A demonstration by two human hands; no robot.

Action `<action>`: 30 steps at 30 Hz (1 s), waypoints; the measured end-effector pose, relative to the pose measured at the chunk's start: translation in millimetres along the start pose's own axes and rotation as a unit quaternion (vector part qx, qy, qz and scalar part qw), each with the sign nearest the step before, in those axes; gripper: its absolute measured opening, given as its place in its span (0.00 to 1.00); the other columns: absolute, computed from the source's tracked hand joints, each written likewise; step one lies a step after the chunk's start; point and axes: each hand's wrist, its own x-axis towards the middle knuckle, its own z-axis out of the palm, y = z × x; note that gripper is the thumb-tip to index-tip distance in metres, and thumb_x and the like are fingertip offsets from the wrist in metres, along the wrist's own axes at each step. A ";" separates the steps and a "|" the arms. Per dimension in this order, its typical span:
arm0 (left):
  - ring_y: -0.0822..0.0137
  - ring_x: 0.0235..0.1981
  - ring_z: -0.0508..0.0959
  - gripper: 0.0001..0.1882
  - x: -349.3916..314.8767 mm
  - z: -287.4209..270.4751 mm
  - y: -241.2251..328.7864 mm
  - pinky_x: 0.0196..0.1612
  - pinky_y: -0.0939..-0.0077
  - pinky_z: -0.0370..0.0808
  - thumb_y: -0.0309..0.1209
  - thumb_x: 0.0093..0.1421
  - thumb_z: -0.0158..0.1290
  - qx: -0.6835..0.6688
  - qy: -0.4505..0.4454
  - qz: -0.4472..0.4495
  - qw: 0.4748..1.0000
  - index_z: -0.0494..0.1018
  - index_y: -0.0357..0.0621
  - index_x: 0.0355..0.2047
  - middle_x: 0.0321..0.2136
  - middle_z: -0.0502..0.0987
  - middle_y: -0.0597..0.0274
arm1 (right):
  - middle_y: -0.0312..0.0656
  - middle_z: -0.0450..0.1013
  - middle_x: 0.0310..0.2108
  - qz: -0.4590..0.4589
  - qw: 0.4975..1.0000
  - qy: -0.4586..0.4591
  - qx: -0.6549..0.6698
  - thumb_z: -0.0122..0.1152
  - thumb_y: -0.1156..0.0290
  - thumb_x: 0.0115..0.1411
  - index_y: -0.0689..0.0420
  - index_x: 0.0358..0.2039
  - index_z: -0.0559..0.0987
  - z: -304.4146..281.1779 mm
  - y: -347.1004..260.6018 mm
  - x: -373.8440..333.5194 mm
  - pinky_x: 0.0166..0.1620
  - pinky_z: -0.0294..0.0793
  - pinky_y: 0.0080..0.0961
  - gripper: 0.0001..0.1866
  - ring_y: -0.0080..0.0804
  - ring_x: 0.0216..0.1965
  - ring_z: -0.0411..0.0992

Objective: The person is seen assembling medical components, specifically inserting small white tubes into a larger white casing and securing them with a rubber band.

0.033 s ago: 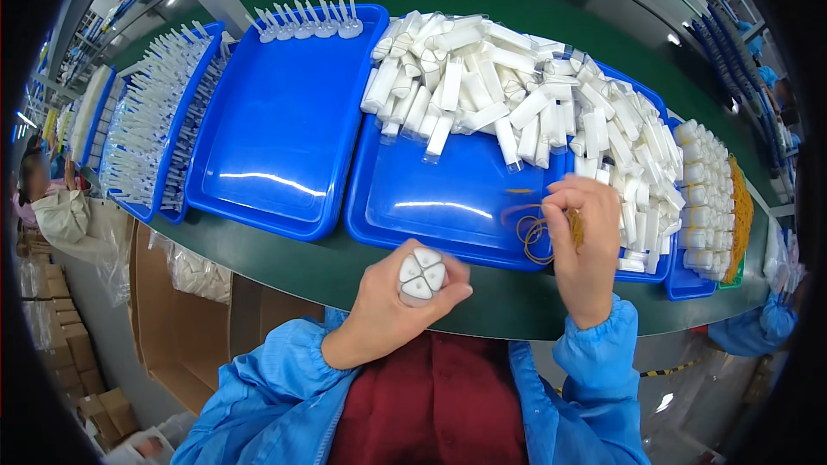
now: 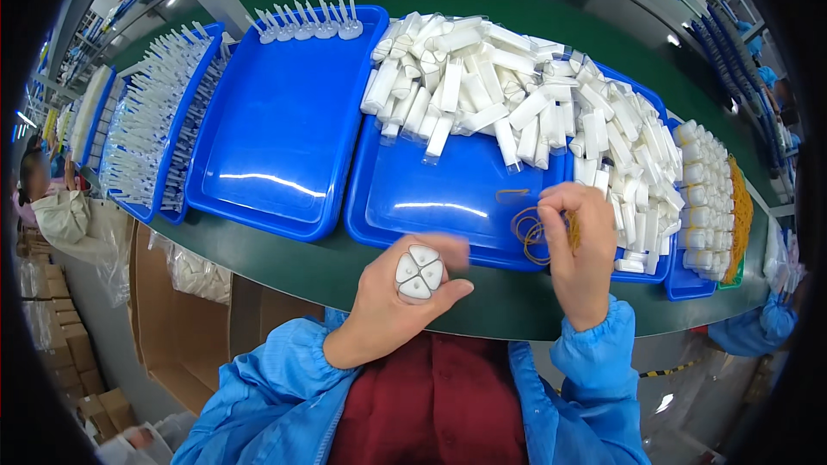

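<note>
My left hand (image 2: 386, 297) is wrapped round a bundle of several white wedge-shaped pieces (image 2: 419, 272), whose ends together form a round face pointing up. Some of that hand's fingers are smeared by motion. Over the right part of the middle tray, my right hand (image 2: 586, 237) is closed on yellow-brown rubber bands (image 2: 531, 239), which hang in loops from its fingers. A single band (image 2: 512, 192) shows just beyond the fingertips. The blue tray (image 2: 448, 185) under the hands carries a heap of white plastic-wrapped pieces (image 2: 482, 77) at its far side.
To the left, a blue tray (image 2: 267, 138) has a row of clear spiked parts (image 2: 310, 21) at its far edge. Another tray farther left is full of similar spiked parts (image 2: 155, 112). At right stand white round parts (image 2: 702, 198) and piled rubber bands (image 2: 739, 207). A cardboard box (image 2: 177, 319) sits below the table's left edge.
My right hand has come slightly down and left with the rubber bands. The single band by its fingertips has shifted a little left. My left hand still holds the bundle.
</note>
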 end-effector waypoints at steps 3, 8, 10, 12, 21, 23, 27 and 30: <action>0.76 0.36 0.79 0.13 18.7 5.5 0.9 0.39 0.79 0.76 0.26 0.56 0.68 0.057 0.007 0.084 0.995 0.74 0.38 0.35 0.39 0.81 0.62 | 0.41 0.76 0.32 0.135 0.979 -0.050 0.147 0.65 0.80 0.57 0.58 0.35 0.78 3.1 -22.3 -9.9 0.41 0.68 0.31 0.06 0.38 0.36 0.71; 0.73 0.33 0.81 0.10 29.9 16.4 5.4 0.37 0.78 0.77 0.22 0.58 0.63 -0.113 -0.015 -0.013 0.993 0.71 0.39 0.30 0.28 0.80 0.59 | 0.41 0.78 0.36 0.164 0.889 -0.128 0.409 0.62 0.80 0.61 0.60 0.43 0.76 -5.2 -45.8 -17.4 0.43 0.71 0.29 0.10 0.31 0.35 0.74; 0.72 0.34 0.81 0.10 27.8 14.5 16.1 0.38 0.77 0.78 0.22 0.58 0.63 -0.083 -0.067 -0.047 0.993 0.71 0.39 0.29 0.28 0.80 0.59 | 0.43 0.79 0.40 0.187 0.753 -0.090 0.624 0.62 0.80 0.61 0.60 0.49 0.74 -5.3 -47.1 -20.0 0.48 0.72 0.27 0.15 0.30 0.39 0.77; 0.70 0.35 0.82 0.10 22.5 14.0 12.0 0.38 0.77 0.78 0.24 0.59 0.63 -0.169 -0.118 -0.088 0.975 0.71 0.39 0.30 0.29 0.80 0.59 | 0.48 0.77 0.43 0.055 0.930 -0.028 0.363 0.57 0.79 0.65 0.63 0.54 0.68 6.3 -33.8 -18.5 0.49 0.75 0.28 0.18 0.37 0.46 0.76; 0.62 0.35 0.80 0.18 30.9 3.3 20.5 0.39 0.66 0.78 0.29 0.54 0.64 0.144 -0.265 0.071 0.951 0.74 0.41 0.44 0.30 0.78 0.56 | 0.38 0.80 0.36 -0.182 0.947 -0.243 0.102 0.77 0.46 0.44 0.57 0.53 0.78 -0.3 -20.2 5.2 0.60 0.65 0.44 0.40 0.32 0.41 0.79; 0.67 0.31 0.79 0.15 32.0 -14.9 35.3 0.35 0.71 0.76 0.30 0.54 0.65 0.123 -0.240 -0.086 0.959 0.75 0.41 0.40 0.28 0.78 0.59 | 0.35 0.76 0.28 -0.183 0.958 -0.222 0.000 0.72 0.47 0.51 0.57 0.49 0.80 -14.8 -14.8 1.9 0.50 0.68 0.35 0.32 0.31 0.30 0.75; 0.79 0.17 0.70 0.10 33.2 -45.8 28.9 0.19 0.84 0.63 0.30 0.61 0.62 -0.355 -0.146 -0.174 0.907 0.71 0.42 0.33 0.20 0.73 0.65 | 0.33 0.74 0.25 -0.173 0.850 -0.401 0.295 0.67 0.50 0.58 0.56 0.42 0.84 -55.1 -17.1 -0.6 0.44 0.64 0.31 0.22 0.27 0.28 0.73; 0.77 0.16 0.69 0.13 29.1 -22.7 25.6 0.18 0.83 0.64 0.32 0.62 0.59 -0.194 -0.015 -0.105 0.975 0.68 0.38 0.38 0.21 0.72 0.63 | 0.39 0.77 0.38 -0.038 0.824 -0.246 0.508 0.61 0.55 0.64 0.57 0.48 0.81 -48.3 -27.6 5.3 0.47 0.67 0.27 0.20 0.26 0.38 0.76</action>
